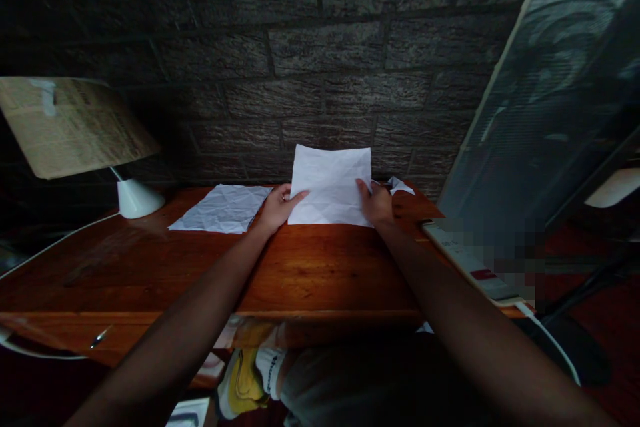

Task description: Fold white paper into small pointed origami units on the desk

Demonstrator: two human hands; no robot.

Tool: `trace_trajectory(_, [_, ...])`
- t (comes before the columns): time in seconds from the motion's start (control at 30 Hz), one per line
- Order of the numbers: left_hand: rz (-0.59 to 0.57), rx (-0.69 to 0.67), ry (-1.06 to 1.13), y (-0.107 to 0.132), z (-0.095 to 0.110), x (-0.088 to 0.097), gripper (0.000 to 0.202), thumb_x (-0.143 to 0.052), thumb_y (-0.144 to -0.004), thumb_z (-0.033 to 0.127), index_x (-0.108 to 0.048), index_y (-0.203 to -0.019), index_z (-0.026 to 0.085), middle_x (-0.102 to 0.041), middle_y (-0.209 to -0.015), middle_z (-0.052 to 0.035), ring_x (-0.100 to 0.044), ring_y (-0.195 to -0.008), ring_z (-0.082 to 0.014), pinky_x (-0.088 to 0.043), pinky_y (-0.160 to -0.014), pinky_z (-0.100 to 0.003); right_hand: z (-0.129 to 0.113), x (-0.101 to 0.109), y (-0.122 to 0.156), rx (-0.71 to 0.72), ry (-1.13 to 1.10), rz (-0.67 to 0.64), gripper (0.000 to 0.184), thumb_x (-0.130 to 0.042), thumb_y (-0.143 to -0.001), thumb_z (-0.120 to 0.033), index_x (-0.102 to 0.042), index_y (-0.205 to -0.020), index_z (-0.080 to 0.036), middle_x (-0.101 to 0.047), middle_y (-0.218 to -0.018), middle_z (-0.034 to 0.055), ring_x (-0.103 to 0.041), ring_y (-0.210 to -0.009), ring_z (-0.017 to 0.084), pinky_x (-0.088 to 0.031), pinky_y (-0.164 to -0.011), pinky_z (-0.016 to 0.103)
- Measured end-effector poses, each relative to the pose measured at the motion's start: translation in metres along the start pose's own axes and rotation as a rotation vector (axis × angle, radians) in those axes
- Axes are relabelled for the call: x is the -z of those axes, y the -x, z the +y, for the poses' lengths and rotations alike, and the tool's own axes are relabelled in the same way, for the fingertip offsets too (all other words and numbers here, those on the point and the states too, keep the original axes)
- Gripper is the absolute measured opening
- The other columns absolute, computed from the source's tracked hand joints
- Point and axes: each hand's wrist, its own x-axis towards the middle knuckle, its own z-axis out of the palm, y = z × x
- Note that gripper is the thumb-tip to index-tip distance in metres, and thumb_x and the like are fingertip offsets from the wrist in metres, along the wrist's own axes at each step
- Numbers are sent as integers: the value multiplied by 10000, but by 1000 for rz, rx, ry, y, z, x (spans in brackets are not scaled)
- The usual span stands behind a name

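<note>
Paper (327, 180): was held over the counter (320, 267), by its side edges, in the grip of left hand (277, 209) and right hand (379, 204); seemed light, soft, easily creased, best taken there.

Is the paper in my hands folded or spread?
Spread, with faint creases: your left hand and right hand hold the white sheet at opposite sides, its broad face showing. Any fold behind is hidden.
</note>
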Motion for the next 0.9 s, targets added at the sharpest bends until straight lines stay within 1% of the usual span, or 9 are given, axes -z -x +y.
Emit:
trace_trajectory(0.03, [-57, 44, 33, 1, 1, 0, 491, -842, -609, 475, -672, -965, 183, -716, -749, -13, -639, -670, -173, -499, -669, -294, 4, 2, -3, -21, -17, 5, 477, -416, -969, -532, -692, -949, -144, -728, -1030, 214, -686, -1002, 323, -480, -845, 356])
trace_trajectory(0.07, [-75, 53, 47, 2, 2, 1, 501, -862, -584, 459, -685, -959, 177, -724, -750, -18, -639, -652, -168, -498, -656, -290, 6, 3, -5, -33, -43, 23, 490, -407, -969, -538, -693, -938, -141, -729, -1025, 218, -686, -1002, 324, -481, -840, 353])
trace_trajectory(0.23, [-1, 61, 11, 0, 3, 7, 459, -855, -569, 519, -711, -817, 160, -680, -619, 0, -544, -474, -121, -437, -504, -268, 9, 4, -10, 8, -139, 78, 495, -435, -941, -574, -692, -916, -152, -740, -998, 200, -690, -982, 307, -489, -837, 337])
trace_trajectory(0.33, [23, 119, 47, -2, 2, 13, 482, -859, -566, 514, -720, -858, 157, -702, -678, -11, -597, -548, -128, -462, -539, -254, 10, 2, -9, 26, -184, 51, 524, -454, -916, -622, -694, -917, -156, -749, -962, 181, -689, -981, 296, -499, -837, 334])
trace_trajectory(0.47, [15, 200, 176, 1, 3, 17, 568, -889, -564, 418, -697, -1049, 193, -755, -922, -56, -692, -784, -167, -538, -721, -291, 11, 1, -6, 81, -270, -28, 528, -479, -901, -630, -706, -938, -155, -759, -973, 154, -691, -992, 283, -512, -847, 341])
trace_trajectory(0.57, [-66, 202, 262, 2, 2, 15, 572, -909, -542, 351, -705, -1045, 170, -757, -1004, -86, -701, -841, -189, -541, -813, -330, 7, -1, -2, 121, -337, -108, 477, -505, -906, -581, -720, -962, -158, -759, -1022, 134, -699, -990, 270, -521, -867, 352])
trace_trajectory(0.63, [-74, 193, 279, 2, 0, 15, 561, -915, -526, 336, -717, -1016, 148, -762, -986, -93, -701, -820, -198, -539, -827, -347, 3, -3, 2, 113, -411, -212, 441, -556, -879, -564, -729, -976, -170, -762, -1031, 110, -709, -964, 260, -536, -858, 357])
trace_trajectory(0.73, [-25, 190, 256, 2, -3, 16, 530, -908, -535, 367, -728, -977, 138, -769, -920, -88, -695, -758, -201, -539, -797, -361, 2, -5, 5, 26, -572, -354, 412, -664, -806, -537, -735, -998, -180, -763, -1048, 90, -722, -917, 250, -566, -818, 360])
trace_trajectory(0.9, [-51, 217, 267, 2, -1, 20, 486, -897, -560, 377, -733, -947, 135, -769, -890, -90, -684, -725, -193, -537, -758, -352, 7, -4, 5, -111, -757, -498, 400, -765, -727, -435, -726, -1020, -165, -761, -1063, 104, -733, -837, 242, -592, -764, 363])
